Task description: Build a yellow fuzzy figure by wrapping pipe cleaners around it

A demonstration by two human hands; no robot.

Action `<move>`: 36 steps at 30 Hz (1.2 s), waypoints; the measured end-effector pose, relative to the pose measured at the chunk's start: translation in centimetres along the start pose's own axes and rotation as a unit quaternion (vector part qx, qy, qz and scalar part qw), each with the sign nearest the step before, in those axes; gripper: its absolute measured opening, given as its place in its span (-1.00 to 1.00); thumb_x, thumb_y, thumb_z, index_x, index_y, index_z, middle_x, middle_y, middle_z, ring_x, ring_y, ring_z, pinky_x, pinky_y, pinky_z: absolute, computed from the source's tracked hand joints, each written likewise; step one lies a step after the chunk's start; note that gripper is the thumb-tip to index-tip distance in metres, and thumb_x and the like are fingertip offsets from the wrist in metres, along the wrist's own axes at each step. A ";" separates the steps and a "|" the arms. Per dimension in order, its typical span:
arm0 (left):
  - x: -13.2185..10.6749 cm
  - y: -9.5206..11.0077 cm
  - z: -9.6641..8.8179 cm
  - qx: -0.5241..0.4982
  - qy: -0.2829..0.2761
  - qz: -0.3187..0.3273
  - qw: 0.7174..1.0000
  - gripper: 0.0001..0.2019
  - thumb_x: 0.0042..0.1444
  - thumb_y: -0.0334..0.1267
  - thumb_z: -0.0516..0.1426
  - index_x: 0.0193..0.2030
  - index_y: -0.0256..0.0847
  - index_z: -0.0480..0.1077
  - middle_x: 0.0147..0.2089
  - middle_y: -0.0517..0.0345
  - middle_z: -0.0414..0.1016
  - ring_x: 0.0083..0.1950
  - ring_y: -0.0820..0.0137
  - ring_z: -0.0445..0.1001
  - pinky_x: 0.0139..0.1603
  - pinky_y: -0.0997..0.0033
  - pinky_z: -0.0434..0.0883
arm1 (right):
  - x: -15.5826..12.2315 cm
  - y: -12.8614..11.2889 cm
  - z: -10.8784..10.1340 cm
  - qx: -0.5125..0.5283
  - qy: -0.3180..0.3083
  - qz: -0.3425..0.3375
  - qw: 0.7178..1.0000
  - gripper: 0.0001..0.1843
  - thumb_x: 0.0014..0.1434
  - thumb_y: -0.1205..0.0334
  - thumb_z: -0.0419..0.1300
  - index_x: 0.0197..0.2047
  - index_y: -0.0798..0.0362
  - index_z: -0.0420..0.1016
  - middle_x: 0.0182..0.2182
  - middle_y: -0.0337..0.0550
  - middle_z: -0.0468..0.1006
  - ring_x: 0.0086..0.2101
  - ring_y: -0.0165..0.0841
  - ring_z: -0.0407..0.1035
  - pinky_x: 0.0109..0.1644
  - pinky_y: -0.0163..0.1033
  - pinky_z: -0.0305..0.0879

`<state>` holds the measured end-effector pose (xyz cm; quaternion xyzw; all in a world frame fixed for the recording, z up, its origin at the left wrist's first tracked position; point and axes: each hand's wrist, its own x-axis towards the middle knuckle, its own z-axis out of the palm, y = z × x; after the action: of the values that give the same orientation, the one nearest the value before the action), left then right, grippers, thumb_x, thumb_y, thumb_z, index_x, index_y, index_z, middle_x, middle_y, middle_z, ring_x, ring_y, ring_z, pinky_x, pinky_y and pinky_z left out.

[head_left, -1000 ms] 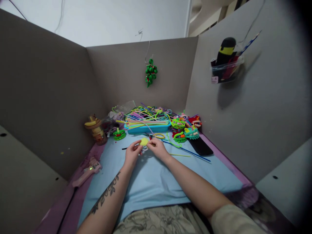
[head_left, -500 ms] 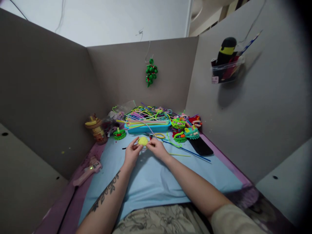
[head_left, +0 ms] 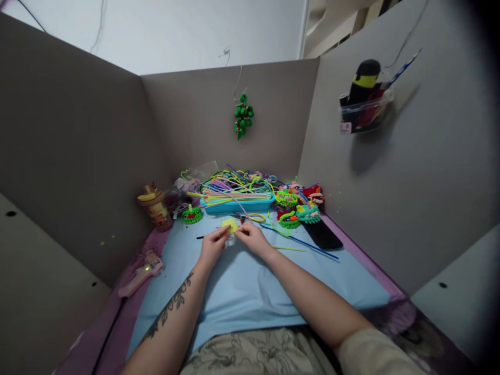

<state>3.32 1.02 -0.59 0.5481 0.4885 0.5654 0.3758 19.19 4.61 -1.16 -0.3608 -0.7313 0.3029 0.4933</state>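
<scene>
Between my two hands, a little above the blue cloth (head_left: 250, 281), is a small round yellow piece (head_left: 229, 224) that looks coiled from pipe cleaner. My left hand (head_left: 213, 244) pinches its lower left edge between thumb and fingers. The closed fingertips of my right hand (head_left: 252, 237) grip its right edge. Just beyond the fingers lie pliers with red handles (head_left: 242, 220), partly hidden, and a yellow pipe-cleaner loop (head_left: 256, 217). Long blue (head_left: 308, 245) and yellow pipe cleaners (head_left: 289, 248) rest to the right.
A blue tray (head_left: 238, 207) heaped with pipe cleaners stands at the back. Finished fuzzy faces (head_left: 289, 219) sit right of it by a black phone (head_left: 324, 235); a green one (head_left: 192, 214) is left. A pink glue gun (head_left: 141, 276) and a lidded cup (head_left: 156, 208) are at left.
My left fingers have shifted from the side of the yellow piece to its lower edge, with the thumb over it. My right hand stays nearly in place.
</scene>
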 end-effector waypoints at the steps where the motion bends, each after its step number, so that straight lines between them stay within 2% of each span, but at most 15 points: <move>1: 0.0 0.0 -0.1 0.001 -0.011 -0.002 1.000 -0.60 -0.11 -0.16 0.24 -0.11 -0.30 0.51 -0.61 0.26 0.37 -0.67 0.57 0.20 -0.59 0.50 0.18 | 0.0 0.0 0.0 0.000 0.001 -0.001 1.000 -0.83 0.04 0.27 0.15 -0.54 0.08 0.47 -0.54 -0.27 0.35 -0.44 -0.42 0.26 -0.30 -0.32 0.17; 3: 0.2 0.0 -0.3 -0.003 -0.023 -0.006 1.000 -0.50 -0.08 -0.12 0.22 0.02 -0.29 0.43 -0.55 0.24 0.41 -0.66 0.54 0.24 -0.57 0.49 0.22 | 0.0 0.1 -0.1 -0.003 0.007 0.003 1.000 -0.84 0.04 0.28 0.15 -0.53 0.09 0.47 -0.54 -0.27 0.35 -0.44 -0.43 0.26 -0.31 -0.32 0.16; 5: 0.5 -0.3 -0.6 0.010 0.007 0.004 1.000 -0.43 -0.07 -0.09 0.21 0.10 -0.30 0.34 -0.48 0.21 0.44 -0.58 0.50 0.31 -0.52 0.48 0.27 | 0.1 0.2 -0.2 -0.009 0.017 0.014 1.000 -0.84 0.03 0.29 0.14 -0.54 0.10 0.47 -0.54 -0.27 0.35 -0.44 -0.43 0.26 -0.31 -0.33 0.16; 8: 0.9 -1.1 -1.0 0.066 0.098 0.028 0.993 -0.51 -0.14 -0.09 0.25 -0.07 -0.32 0.40 -0.38 0.12 0.45 -0.40 0.42 0.40 -0.40 0.47 0.32 | 0.2 0.4 -0.2 -0.014 0.027 0.025 0.999 -0.84 0.01 0.31 0.14 -0.55 0.10 0.46 -0.55 -0.28 0.35 -0.44 -0.43 0.25 -0.30 -0.32 0.15; 9: 1.1 -1.4 -1.0 0.070 0.109 0.026 0.991 -0.53 -0.18 -0.09 0.27 -0.12 -0.31 0.40 -0.35 0.09 0.45 -0.35 0.39 0.41 -0.36 0.46 0.33 | 0.2 0.4 -0.1 -0.014 0.027 0.025 0.999 -0.84 0.01 0.31 0.14 -0.56 0.10 0.46 -0.55 -0.28 0.34 -0.44 -0.43 0.25 -0.30 -0.32 0.15; 11: 1.2 -1.8 -1.1 0.040 0.088 0.004 0.995 -0.50 -0.22 -0.09 0.29 -0.13 -0.29 0.38 -0.31 0.08 0.44 -0.29 0.37 0.43 -0.30 0.42 0.36 | 0.2 0.4 -0.1 -0.014 0.024 0.021 0.999 -0.84 0.01 0.32 0.14 -0.56 0.10 0.45 -0.55 -0.28 0.34 -0.45 -0.43 0.26 -0.31 -0.32 0.15; 14: 1.0 -1.5 -1.1 0.000 0.023 -0.020 1.000 -0.42 -0.17 -0.13 0.28 0.02 -0.26 0.31 -0.29 0.06 0.47 -0.25 0.32 0.46 -0.28 0.40 0.36 | 0.0 0.3 -0.1 -0.024 0.016 0.008 1.000 -0.85 0.01 0.33 0.15 -0.56 0.09 0.45 -0.53 -0.27 0.34 -0.44 -0.43 0.27 -0.31 -0.32 0.16; 16: 0.8 -0.9 -1.1 0.028 -0.004 -0.005 1.000 -0.44 -0.14 -0.18 0.27 0.06 -0.21 0.32 -0.20 0.02 0.50 -0.17 0.28 0.46 -0.27 0.42 0.33 | -0.1 0.1 -0.1 -0.035 0.010 -0.006 0.999 -0.85 0.02 0.35 0.15 -0.55 0.09 0.45 -0.51 -0.26 0.34 -0.43 -0.43 0.28 -0.30 -0.33 0.16; 18: 0.5 -0.3 -1.2 0.079 -0.020 0.023 0.996 -0.54 -0.11 -0.22 0.25 0.00 -0.16 0.40 -0.08 0.01 0.50 -0.11 0.26 0.45 -0.24 0.42 0.32 | -0.2 -0.1 -0.2 -0.046 0.003 -0.020 0.999 -0.84 0.04 0.37 0.14 -0.54 0.09 0.46 -0.50 -0.25 0.35 -0.42 -0.43 0.28 -0.30 -0.33 0.16; 20: 0.4 0.0 -1.3 0.126 -0.018 0.051 0.991 -0.61 -0.10 -0.24 0.24 -0.06 -0.14 0.45 -0.03 0.02 0.49 -0.08 0.26 0.44 -0.19 0.40 0.31 | -0.2 -0.1 -0.2 -0.055 0.003 -0.035 0.998 -0.84 0.05 0.39 0.13 -0.52 0.08 0.46 -0.49 -0.24 0.35 -0.41 -0.43 0.29 -0.30 -0.33 0.17; 23: 0.4 -0.1 -1.4 0.141 0.021 0.065 0.988 -0.57 -0.13 -0.24 0.27 -0.04 -0.13 0.44 -0.13 0.03 0.53 -0.11 0.26 0.44 -0.21 0.40 0.34 | -0.2 0.0 -0.4 -0.071 0.008 -0.057 0.996 -0.85 0.05 0.40 0.13 -0.50 0.08 0.47 -0.47 -0.23 0.35 -0.39 -0.41 0.30 -0.27 -0.32 0.19; 25: 0.5 -0.3 -1.4 0.095 0.033 0.032 0.994 -0.51 -0.16 -0.22 0.29 -0.01 -0.17 0.41 -0.20 0.02 0.54 -0.23 0.30 0.47 -0.32 0.44 0.35 | -0.2 0.3 -0.4 -0.082 0.010 -0.070 0.994 -0.86 0.07 0.40 0.12 -0.47 0.08 0.47 -0.46 -0.22 0.35 -0.38 -0.41 0.30 -0.26 -0.31 0.20; 28: 0.5 -0.4 -1.2 -0.030 0.012 -0.059 0.998 -0.40 -0.18 -0.19 0.31 0.06 -0.21 0.32 -0.15 -0.02 0.51 -0.37 0.38 0.49 -0.47 0.50 0.35 | -0.2 0.6 -0.5 -0.099 0.011 -0.090 0.991 -0.86 0.09 0.40 0.12 -0.45 0.08 0.47 -0.43 -0.21 0.36 -0.37 -0.40 0.31 -0.25 -0.30 0.21; 32: 0.3 0.1 -1.2 -0.176 -0.012 -0.130 0.976 -0.33 -0.24 -0.28 0.36 0.08 -0.18 0.28 -0.06 -0.04 0.46 -0.24 0.37 0.52 -0.29 0.44 0.45 | -0.2 0.8 -0.4 -0.117 0.008 -0.108 0.987 -0.87 0.11 0.40 0.12 -0.42 0.07 0.47 -0.40 -0.19 0.38 -0.33 -0.39 0.31 -0.21 -0.29 0.23; 36: 0.2 0.3 -1.3 -0.237 -0.059 -0.158 0.957 -0.32 -0.25 -0.35 0.36 0.09 -0.13 0.29 -0.08 0.00 0.48 -0.20 0.33 0.52 -0.21 0.37 0.47 | -0.4 0.7 -0.2 -0.124 -0.012 -0.115 0.986 -0.87 0.12 0.39 0.12 -0.39 0.06 0.48 -0.39 -0.19 0.38 -0.31 -0.39 0.32 -0.19 -0.29 0.24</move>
<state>2.02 1.00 -0.13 0.3914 0.3974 0.5655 0.6075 19.66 4.73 -1.84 -0.3287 -0.8058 0.1556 0.4674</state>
